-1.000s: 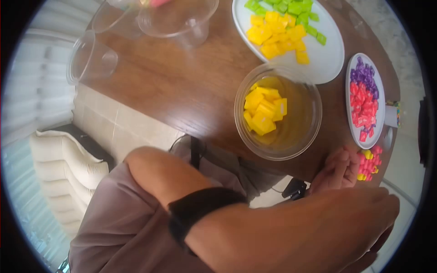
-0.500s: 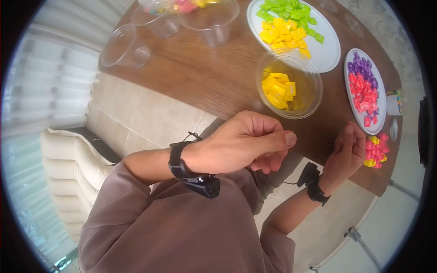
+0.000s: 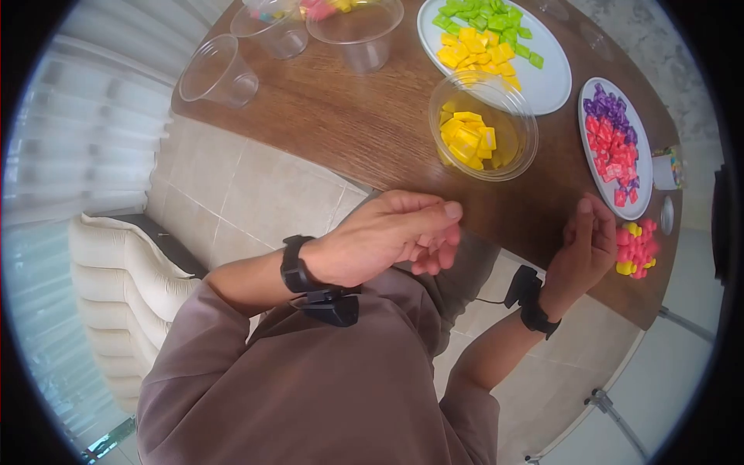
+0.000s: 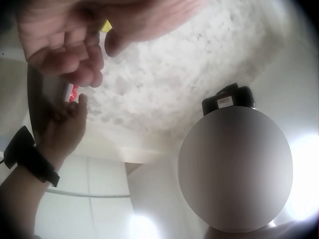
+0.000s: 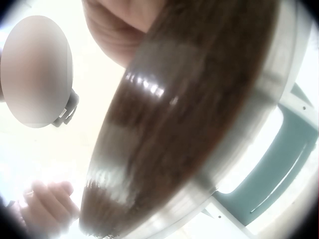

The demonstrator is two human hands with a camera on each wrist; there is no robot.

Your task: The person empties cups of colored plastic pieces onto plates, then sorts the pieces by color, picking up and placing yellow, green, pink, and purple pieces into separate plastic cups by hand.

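In the head view my left hand (image 3: 391,236) hovers in front of the table's near edge, thumb stretched out and fingers loosely bent, with nothing in it. My right hand (image 3: 585,244) is at the table edge, its fingers relaxed and holding nothing. Between and beyond them stands a clear plastic bowl (image 3: 519,128) containing yellow wrapped candies (image 3: 469,139). Nearest the right hand lie pink and yellow pieces (image 3: 635,248) in a small heap. The left wrist view also shows the left hand's bent fingers (image 4: 75,62) with an empty palm.
A white plate (image 3: 554,81) bears green and yellow candies behind the bowl. To the right, an oval plate (image 3: 595,172) carries purple and red ones, near a small cup (image 3: 664,172). Clear plastic cups (image 3: 221,74) stand at the left; a cream chair (image 3: 124,294) is beside the table.
The left arm has swung back from across the right side to the front of the body, then drifted slightly left. The right hand stays near the table edge. The head view has shifted.
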